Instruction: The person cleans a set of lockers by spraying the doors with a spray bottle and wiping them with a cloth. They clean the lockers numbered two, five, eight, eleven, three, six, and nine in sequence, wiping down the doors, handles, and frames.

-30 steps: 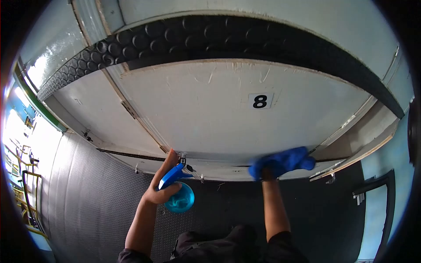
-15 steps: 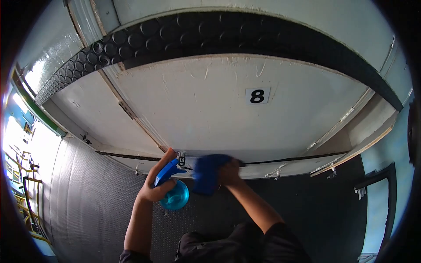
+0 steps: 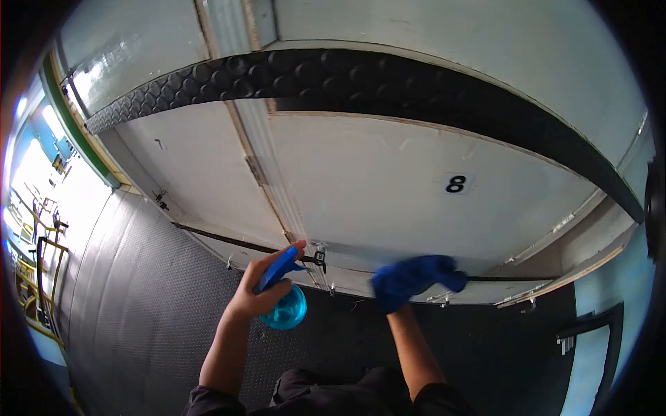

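My left hand is wrapped round the blue trigger head of a spray bottle with a round, see-through turquoise body. Just right of its nozzle, a small black padlock or latch hangs at the edge of a white door. A dark blue cloth covers my right hand, whose fingers are hidden and blurred by motion. The cloth lies against the lower part of the white door panel, which bears a label with the number 8.
A black studded strip runs across above the door. More white panels stand to the left. Dark textured floor lies below. Yellow metal frames are at the far left, and a black-framed light blue panel at the lower right.
My right hand and the cloth have moved right along the door's lower part. My left hand still holds the bottle. The view has shifted, so the number label sits farther right and lower.
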Demonstrator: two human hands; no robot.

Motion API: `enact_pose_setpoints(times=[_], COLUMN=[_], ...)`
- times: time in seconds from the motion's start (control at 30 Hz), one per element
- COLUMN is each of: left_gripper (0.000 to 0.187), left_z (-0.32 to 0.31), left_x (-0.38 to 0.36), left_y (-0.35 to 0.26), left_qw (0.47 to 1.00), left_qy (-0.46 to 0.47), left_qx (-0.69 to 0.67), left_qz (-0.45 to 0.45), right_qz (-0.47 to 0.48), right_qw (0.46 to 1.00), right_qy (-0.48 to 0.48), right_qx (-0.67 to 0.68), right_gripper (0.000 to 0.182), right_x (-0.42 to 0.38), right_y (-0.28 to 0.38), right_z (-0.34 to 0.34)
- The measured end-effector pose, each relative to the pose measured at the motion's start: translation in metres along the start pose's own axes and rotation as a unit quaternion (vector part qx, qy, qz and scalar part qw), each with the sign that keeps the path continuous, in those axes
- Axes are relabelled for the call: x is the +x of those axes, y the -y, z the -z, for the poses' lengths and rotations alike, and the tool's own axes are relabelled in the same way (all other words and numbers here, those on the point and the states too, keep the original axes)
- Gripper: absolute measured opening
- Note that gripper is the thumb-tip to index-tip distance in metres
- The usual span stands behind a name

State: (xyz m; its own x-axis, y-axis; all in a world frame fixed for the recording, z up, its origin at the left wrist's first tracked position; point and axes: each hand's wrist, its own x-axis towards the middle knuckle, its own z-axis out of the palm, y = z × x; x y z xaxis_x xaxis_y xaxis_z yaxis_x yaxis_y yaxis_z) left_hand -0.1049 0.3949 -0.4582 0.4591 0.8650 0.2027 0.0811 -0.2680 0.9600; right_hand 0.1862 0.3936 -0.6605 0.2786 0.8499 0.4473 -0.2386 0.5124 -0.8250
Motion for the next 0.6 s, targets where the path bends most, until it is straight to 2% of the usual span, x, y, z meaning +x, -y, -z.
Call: enact_pose_setpoints(times=[0.03,0.07,0.1,0.17,0.2,0.23,0.27,0.3,0.33,0.37,0.4,0.43,0.5,0.53,0.57,0.6], left_gripper=[0.069,0.070,0.070,0.071,0.070,0.070,0.071,0.072,0.072,0.073,0.075,0.075,0.075,0.075,0.075,0.074], left_z=[0.001,0.002,0.004,0.009,0.018,0.020,0.021,0.021,0.022,0.024,0.025,0.024,0.021,0.020,0.019,0.017], left_x=[-0.004,-0.010,-0.016,-0.027,-0.034,-0.039,-0.044,-0.050,-0.056,-0.061,-0.063,-0.066,-0.076,-0.079,-0.082,-0.085], left_y=[-0.001,0.008,0.011,0.017,0.020,0.023,0.026,0.030,0.033,0.037,0.041,0.041,0.040,0.043,0.044,0.045], left_qw=[1.000,1.000,0.999,0.998,1.000,0.999,0.999,0.998,0.997,0.997,0.998,0.997,0.993,0.992,0.992,0.988], left_qy=[0.004,-0.014,-0.020,-0.035,-0.011,-0.019,-0.032,-0.044,-0.050,-0.040,-0.028,-0.032,-0.040,-0.041,-0.044,-0.052], left_qx=[-0.007,-0.025,-0.024,-0.052,-0.026,-0.028,-0.040,-0.054,-0.061,-0.062,-0.063,-0.071,-0.095,-0.108,-0.114,-0.135], left_qz=[0.020,0.011,0.009,-0.017,0.009,0.007,0.003,0.000,-0.001,0.004,0.005,-0.004,0.050,0.046,0.037,0.048], right_qz=[-0.115,-0.219,-0.222,-0.221,-0.229,-0.231,-0.340,-0.439,-0.444,-0.235,0.015,0.019,0.071,-0.027,-0.024,0.039], right_qw=[0.941,0.770,0.768,0.891,0.924,0.922,0.876,0.803,0.803,0.915,0.881,0.876,0.881,0.893,0.889,0.895], right_qy=[0.057,0.106,0.111,0.223,0.282,0.289,0.236,0.172,0.175,0.319,0.417,0.422,0.441,0.431,0.436,0.380], right_qx=[0.314,0.590,0.590,0.327,0.120,0.118,0.247,0.366,0.358,0.074,-0.222,-0.232,-0.154,-0.131,-0.139,-0.228], right_gripper=[0.049,0.048,0.048,0.048,0.030,0.030,0.025,0.028,0.028,0.032,0.037,0.037,0.033,0.030,0.030,0.029], right_x=[0.005,0.010,0.019,0.033,0.018,0.019,0.018,0.018,0.022,0.031,0.043,0.055,0.069,0.069,0.063,0.054], right_y=[0.002,0.007,0.020,0.043,-0.014,-0.012,-0.003,0.005,0.008,0.013,0.018,0.033,0.058,0.060,0.051,0.036], right_z=[-0.035,-0.060,-0.081,-0.113,-0.092,-0.097,-0.102,-0.107,-0.110,-0.114,-0.119,-0.130,-0.157,-0.167,-0.167,-0.161])
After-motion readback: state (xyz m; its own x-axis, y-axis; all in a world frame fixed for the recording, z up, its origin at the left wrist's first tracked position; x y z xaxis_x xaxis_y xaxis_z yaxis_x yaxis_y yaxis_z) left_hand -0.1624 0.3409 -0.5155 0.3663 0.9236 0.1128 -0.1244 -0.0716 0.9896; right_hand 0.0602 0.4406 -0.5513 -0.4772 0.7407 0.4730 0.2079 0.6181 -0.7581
